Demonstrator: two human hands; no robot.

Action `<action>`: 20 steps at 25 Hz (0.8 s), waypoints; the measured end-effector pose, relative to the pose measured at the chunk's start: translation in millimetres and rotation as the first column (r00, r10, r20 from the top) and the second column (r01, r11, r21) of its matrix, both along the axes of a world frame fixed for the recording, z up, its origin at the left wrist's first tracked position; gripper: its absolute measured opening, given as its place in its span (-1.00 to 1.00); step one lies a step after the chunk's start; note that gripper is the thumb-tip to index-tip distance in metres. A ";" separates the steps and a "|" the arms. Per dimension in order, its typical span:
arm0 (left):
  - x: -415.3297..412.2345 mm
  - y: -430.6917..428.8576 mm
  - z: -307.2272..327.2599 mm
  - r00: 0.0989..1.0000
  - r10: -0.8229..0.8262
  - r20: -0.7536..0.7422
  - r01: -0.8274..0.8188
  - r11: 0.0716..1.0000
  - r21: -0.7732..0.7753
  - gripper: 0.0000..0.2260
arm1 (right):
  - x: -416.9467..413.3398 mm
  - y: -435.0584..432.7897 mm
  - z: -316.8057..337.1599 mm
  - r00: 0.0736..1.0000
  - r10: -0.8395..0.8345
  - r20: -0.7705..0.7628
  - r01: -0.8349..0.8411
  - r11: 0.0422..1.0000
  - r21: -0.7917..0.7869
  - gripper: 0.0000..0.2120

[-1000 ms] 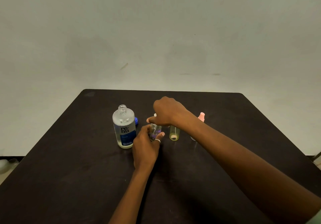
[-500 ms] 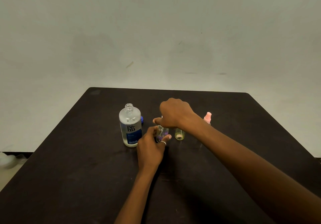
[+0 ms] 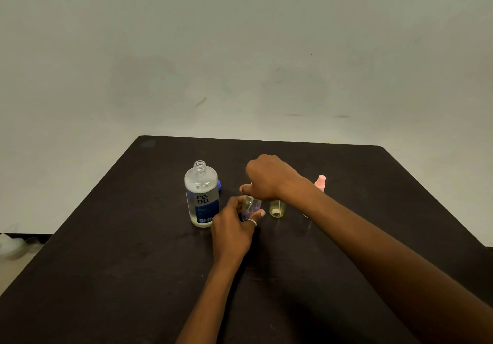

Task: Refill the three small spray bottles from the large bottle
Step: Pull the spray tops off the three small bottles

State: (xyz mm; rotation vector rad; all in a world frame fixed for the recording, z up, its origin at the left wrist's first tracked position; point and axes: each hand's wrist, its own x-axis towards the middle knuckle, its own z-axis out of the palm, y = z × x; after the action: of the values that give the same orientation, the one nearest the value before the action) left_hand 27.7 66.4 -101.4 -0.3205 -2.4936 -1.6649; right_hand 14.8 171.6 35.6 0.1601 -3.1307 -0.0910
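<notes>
Both hands meet on the purple-tinted spray bottle (image 3: pixel 252 206) near the desk's (image 3: pixel 120 263) middle: left hand (image 3: pixel 232 227) fingers curl round its body, right hand (image 3: pixel 266 177) fingers close over its top. Uncapped large bottle (image 3: pixel 201 197) stands just left; yellow bottle (image 3: pixel 277 208) and pink-topped bottle (image 3: pixel 320 182) stand to the right

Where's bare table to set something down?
Free: the table left of the large bottle; the far strip behind the row; the right corner past the pink-topped bottle. Crowded: the middle, where left hand and right hand hold the purple bottle beside the yellow bottle.
</notes>
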 end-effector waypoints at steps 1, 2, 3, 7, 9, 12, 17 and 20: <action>-0.3 0.1 -0.3 1.000 -0.001 -0.002 0.001 1.000 0.003 -0.59 | -0.3 0.5 0.4 1.000 0.009 0.010 -0.009 1.000 0.006 -0.58; -0.7 0.0 -1.1 1.000 -0.002 -0.005 0.002 1.000 0.005 -0.60 | -0.6 1.0 1.3 1.000 0.022 0.020 -0.022 1.000 0.009 -0.58; -1.2 0.1 -1.6 1.000 -0.003 -0.006 0.003 1.000 0.005 -0.60 | -0.8 1.6 2.0 0.999 0.030 0.034 -0.030 0.999 0.011 -0.58; -2.6 -0.1 -2.3 1.000 -0.008 -0.003 0.008 1.000 -0.010 -0.57 | -1.0 1.7 4.9 0.993 0.073 0.089 -0.076 0.997 0.032 -0.75; -2.9 0.0 -2.2 1.000 -0.014 -0.006 0.014 1.000 -0.011 -0.56 | -1.0 1.0 6.2 0.990 0.088 0.114 -0.091 0.996 0.022 -0.85; -3.0 0.3 -1.6 1.000 -0.013 -0.003 0.013 1.000 -0.015 -0.58 | -3.5 2.7 8.7 0.982 0.123 0.146 -0.119 0.992 -0.038 -0.85; -2.8 0.6 -0.2 1.000 -0.009 -0.007 0.009 0.999 -0.031 -0.60 | -0.6 0.8 11.1 0.988 0.093 0.126 -0.091 0.996 -0.020 -0.79; -3.2 0.5 -0.9 1.000 -0.003 -0.012 0.003 0.999 -0.038 -0.58 | 2.6 -2.8 10.5 1.000 -0.010 0.009 0.009 0.997 0.074 -0.59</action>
State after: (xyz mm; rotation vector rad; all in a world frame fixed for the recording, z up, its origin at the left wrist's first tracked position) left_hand 24.4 66.9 -102.3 -0.3372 -2.5198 -1.6133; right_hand 17.4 168.8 46.1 0.1466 -3.1397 -0.2071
